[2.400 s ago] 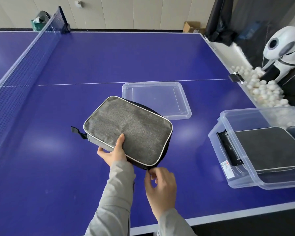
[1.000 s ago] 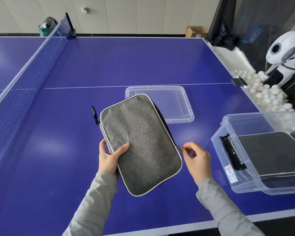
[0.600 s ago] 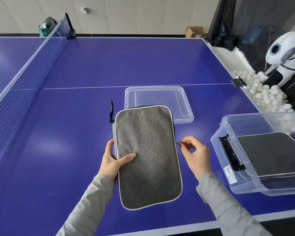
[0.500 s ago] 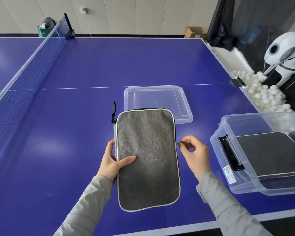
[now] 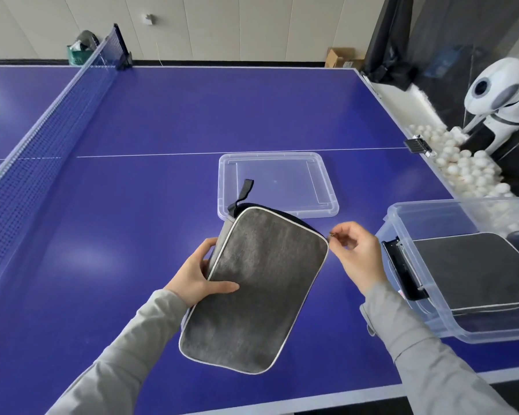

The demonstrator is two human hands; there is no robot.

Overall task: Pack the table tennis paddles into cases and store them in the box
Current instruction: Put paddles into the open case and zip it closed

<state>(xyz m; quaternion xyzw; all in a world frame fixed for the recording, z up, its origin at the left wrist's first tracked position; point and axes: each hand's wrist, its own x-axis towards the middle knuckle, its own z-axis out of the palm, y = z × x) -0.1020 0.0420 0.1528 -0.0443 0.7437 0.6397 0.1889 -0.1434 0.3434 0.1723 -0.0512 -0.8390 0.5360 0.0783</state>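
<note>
While my left hand (image 5: 197, 278) clamps the grey case (image 5: 258, 289) above the worktop (image 5: 162, 121), left of the box (image 5: 462, 265), my right hand (image 5: 358, 254) pinches its zipper pull (image 5: 332, 234).

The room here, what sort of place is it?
Most likely a table tennis practice room. A blue table with a net fills the view, and a white ball machine stands at its right edge above a heap of white balls.
</note>
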